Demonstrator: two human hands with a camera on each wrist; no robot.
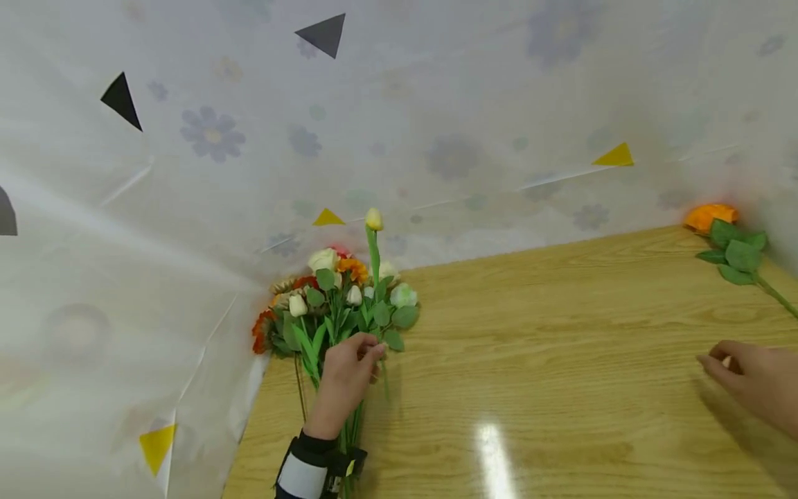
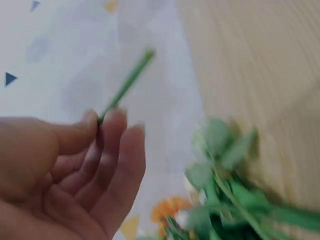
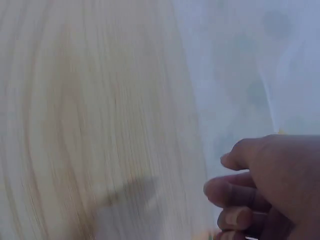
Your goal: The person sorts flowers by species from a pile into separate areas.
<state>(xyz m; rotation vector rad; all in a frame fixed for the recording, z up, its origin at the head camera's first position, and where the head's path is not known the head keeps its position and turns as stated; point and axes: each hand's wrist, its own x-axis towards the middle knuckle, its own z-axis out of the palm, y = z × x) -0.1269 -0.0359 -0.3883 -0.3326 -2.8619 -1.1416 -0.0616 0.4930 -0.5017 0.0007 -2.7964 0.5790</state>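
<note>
My left hand [image 1: 349, 374] pinches a thin green stem [image 2: 130, 82] between thumb and fingertips, over the flower pile. In the head view a yellow tulip [image 1: 374, 220] with a long green leaf rises upright above that hand, in line with the stem. Below and behind lies a heap of artificial flowers [image 1: 324, 260] in white, orange and red, its stems running under my wrist. At the right my right hand [image 1: 754, 378] hovers over the table with fingers loosely bent, holding nothing. The nearest thing to it is an orange flower [image 1: 713, 216] with green leaves lying at the back right corner.
The wooden table [image 1: 530, 346] meets a pale sheet [image 1: 399, 104] printed with flowers along its back and left sides. Yellow and dark triangles, such as one yellow triangle [image 1: 616, 156], show on the sheet. A bright reflection lies on the table's front part.
</note>
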